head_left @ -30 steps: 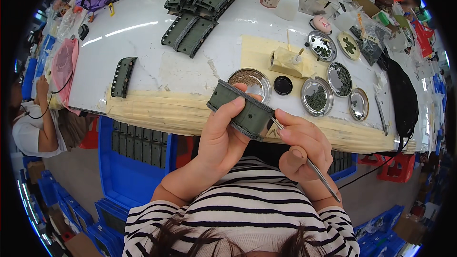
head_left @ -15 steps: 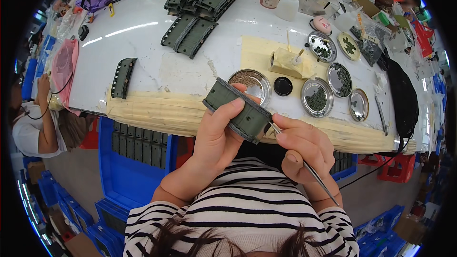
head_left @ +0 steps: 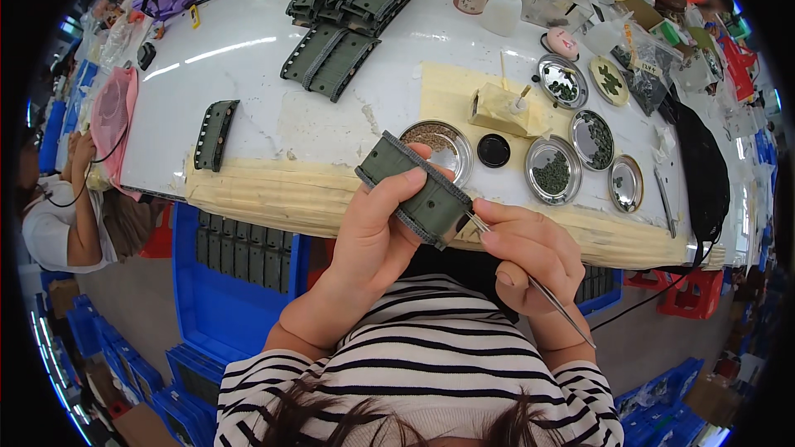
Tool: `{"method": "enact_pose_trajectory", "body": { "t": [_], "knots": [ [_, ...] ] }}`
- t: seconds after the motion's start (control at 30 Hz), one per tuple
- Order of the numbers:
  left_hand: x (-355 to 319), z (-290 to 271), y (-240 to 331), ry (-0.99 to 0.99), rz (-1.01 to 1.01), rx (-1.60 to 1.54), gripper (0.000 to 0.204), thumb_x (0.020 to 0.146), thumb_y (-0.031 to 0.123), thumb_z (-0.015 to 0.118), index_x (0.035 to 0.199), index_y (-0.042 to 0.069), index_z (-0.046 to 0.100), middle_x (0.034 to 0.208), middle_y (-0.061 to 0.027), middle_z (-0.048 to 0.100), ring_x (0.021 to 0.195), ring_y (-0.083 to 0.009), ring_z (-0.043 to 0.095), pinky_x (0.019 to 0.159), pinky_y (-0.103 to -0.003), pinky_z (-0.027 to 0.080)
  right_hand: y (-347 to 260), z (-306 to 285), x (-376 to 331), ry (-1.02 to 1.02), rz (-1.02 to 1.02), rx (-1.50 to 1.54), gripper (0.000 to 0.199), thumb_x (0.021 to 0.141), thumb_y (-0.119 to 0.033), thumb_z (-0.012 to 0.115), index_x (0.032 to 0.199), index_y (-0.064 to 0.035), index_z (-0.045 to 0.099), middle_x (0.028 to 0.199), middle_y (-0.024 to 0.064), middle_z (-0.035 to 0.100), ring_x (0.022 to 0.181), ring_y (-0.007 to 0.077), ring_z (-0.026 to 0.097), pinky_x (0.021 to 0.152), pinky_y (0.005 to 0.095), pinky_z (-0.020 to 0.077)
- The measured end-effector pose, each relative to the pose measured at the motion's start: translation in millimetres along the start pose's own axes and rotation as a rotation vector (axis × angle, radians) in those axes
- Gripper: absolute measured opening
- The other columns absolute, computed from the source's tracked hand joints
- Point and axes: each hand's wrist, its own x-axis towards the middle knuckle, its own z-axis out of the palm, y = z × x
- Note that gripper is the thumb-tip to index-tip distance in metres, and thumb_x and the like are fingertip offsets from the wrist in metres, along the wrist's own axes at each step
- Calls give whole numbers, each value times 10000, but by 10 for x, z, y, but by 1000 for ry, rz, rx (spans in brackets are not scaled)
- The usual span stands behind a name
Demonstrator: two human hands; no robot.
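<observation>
My left hand [head_left: 373,232] is closed round a dark green curved moulded piece [head_left: 432,204] with ribbed edges and small holes, thumb on its upper face. It is held tilted in front of my chest, above the table's near edge. Between the fingers of my right hand [head_left: 538,258] is a pair of metal tweezers [head_left: 565,311]. Their tips meet the right end of the piece; whether they grip anything small there cannot be made out. Just beyond my left fingers stands a round metal dish [head_left: 465,157] of brownish bits, partly hidden by the hand.
More green pieces [head_left: 331,62] are stacked at the back; a single one [head_left: 215,135] lies left. Metal dishes of small green parts [head_left: 553,174], a black round cap [head_left: 493,151] and a taped block [head_left: 501,109] sit right. A blue crate [head_left: 190,298] holds several pieces below the table.
Both hands keep nearly the same place. The green piece has turned very slightly, and the rear end of the tweezers has risen a little to the right.
</observation>
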Motion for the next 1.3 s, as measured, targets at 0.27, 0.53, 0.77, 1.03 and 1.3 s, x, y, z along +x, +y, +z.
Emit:
{"method": "enact_pose_trajectory", "body": {
  "t": [0.27, 0.53, 0.77, 1.03, 1.3],
  "knots": [
    [3, -11, -23, -5, -28, -59, 281, 884, 143, 558, 1150, 53, 536, 994, -101, 636, 922, -183, 627, 800, -321, 530, 8, 30, -38, 25, -1, 27, 360, 712, -66, 743, 1038, -7, 603, 993, 168, 657, 879, 299, 674, 681, 328, 557],
    [9, -48, -71, -20, -53, -131, 296, 895, 146, 562, 1178, 80, 503, 1024, -106, 628, 945, -185, 622, 809, -345, 535, 29, 110, -83, 81, -52, -53, 324, 732, 1, 680, 1045, -1, 596, 897, 131, 642, 915, 329, 677, 663, 329, 559],
    [-7, -23, -87, -18, -33, -177, 263, 901, 151, 546, 1153, 78, 529, 1007, -107, 646, 915, -184, 632, 784, -330, 539, 24, 186, -110, 134, -123, -157, 270, 779, -20, 640, 1039, 32, 586, 885, 140, 635, 896, 358, 678, 643, 331, 561],
    [-5, -22, -128, -32, -37, -219, 265, 908, 160, 537, 1165, 94, 522, 1017, -108, 646, 924, -185, 633, 775, -335, 545, 28, 240, -154, 171, -97, -148, 229, 847, -66, 611, 1049, 36, 579, 895, 140, 632, 901, 364, 677, 661, 337, 558],
    [16, -34, -99, -7, -39, -174, 274, 898, 156, 542, 1159, 73, 531, 992, -110, 647, 911, -189, 639, 774, -334, 547, 44, 242, -163, 157, -81, -113, 231, 849, -78, 625, 1051, 23, 581, 898, 142, 633, 927, 359, 670, 679, 334, 557]
  ]
}}
